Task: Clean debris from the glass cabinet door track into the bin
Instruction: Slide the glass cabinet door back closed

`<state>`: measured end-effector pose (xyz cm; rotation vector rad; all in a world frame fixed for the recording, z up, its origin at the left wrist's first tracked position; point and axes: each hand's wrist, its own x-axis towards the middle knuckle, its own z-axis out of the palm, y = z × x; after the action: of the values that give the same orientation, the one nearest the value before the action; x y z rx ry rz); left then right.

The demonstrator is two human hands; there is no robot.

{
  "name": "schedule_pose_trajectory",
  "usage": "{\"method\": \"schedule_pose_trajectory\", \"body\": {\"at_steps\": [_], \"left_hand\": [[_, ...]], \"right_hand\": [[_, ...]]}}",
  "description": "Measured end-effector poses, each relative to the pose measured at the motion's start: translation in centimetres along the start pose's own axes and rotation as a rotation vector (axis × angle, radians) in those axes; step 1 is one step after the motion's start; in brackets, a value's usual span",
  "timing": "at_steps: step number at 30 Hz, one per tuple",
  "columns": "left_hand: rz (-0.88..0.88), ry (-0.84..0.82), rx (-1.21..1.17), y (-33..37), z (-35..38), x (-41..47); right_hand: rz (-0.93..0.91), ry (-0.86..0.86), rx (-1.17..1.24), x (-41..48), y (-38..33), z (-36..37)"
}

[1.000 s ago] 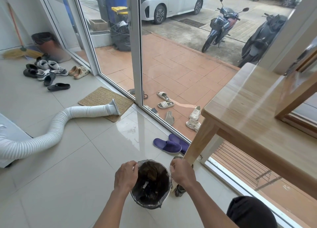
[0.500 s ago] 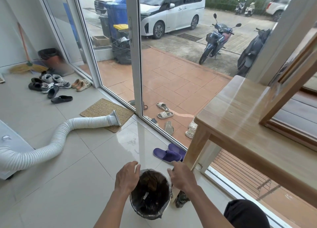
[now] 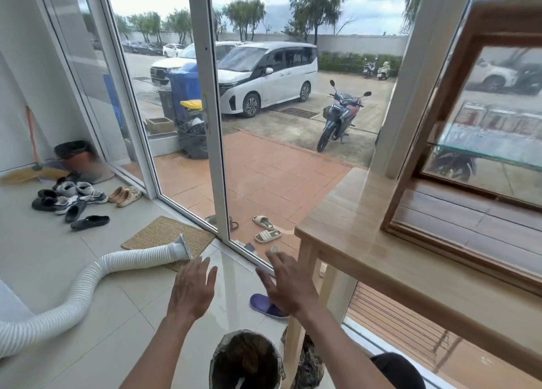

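A small bin [image 3: 245, 361] lined with a dark bag stands on the tiled floor at the bottom of the head view, with brown debris inside. My left hand [image 3: 192, 290] and my right hand [image 3: 289, 284] are both raised above and beyond the bin, palms down, fingers spread, holding nothing. To the right a wooden cabinet with a glass door [image 3: 481, 125] sits on a wooden table [image 3: 352, 230]; its bottom track [image 3: 457, 243] runs along the frame's lower rail.
The table leg [image 3: 296, 327] stands right beside the bin, with a dark crumpled thing [image 3: 308, 362] at its foot. A purple slipper [image 3: 265, 306] lies under my right hand. A white ribbed hose [image 3: 88, 283], a doormat [image 3: 164, 233] and several shoes [image 3: 73, 201] lie to the left.
Both hands have let go of the bin's rim and lifted up and forward with fingers spread. The view has tilted upward, so the bin now sits at the bottom edge.
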<state>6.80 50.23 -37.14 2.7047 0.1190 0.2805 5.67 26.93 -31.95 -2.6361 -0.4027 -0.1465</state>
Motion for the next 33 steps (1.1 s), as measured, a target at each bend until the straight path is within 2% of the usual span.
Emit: {"method": "schedule_pose_trajectory", "body": {"at_steps": [4, 9, 15, 20, 26, 31, 33], "left_hand": [[0.082, 0.055, 0.004, 3.4, -3.0, 1.0], [0.288, 0.143, -0.02, 9.9, -5.6, 1.3], [0.564, 0.199, -0.095, 21.6, -5.0, 1.2], [0.918, 0.221, -0.121, 33.1, -3.3, -0.9], [1.203, 0.252, -0.079, 43.9, -2.8, -2.3], [1.34, 0.315, 0.06, 49.3, -2.9, -2.8], [1.343, 0.328, 0.081, 50.3, -2.7, -3.0]], "right_hand": [[-0.079, 0.189, -0.039, -0.2, -0.4, -5.3], [-0.065, 0.352, -0.131, -2.9, 2.6, -12.6], [0.069, 0.557, -0.3, -10.0, 9.7, -21.3], [0.224, 0.693, -0.467, -16.6, 15.7, -26.9], [0.358, 0.717, -0.643, -21.7, 20.4, -31.4], [0.472, 0.69, -0.729, -24.3, 23.2, -34.1], [0.49, 0.657, -0.797, -24.9, 24.0, -34.5]]}}
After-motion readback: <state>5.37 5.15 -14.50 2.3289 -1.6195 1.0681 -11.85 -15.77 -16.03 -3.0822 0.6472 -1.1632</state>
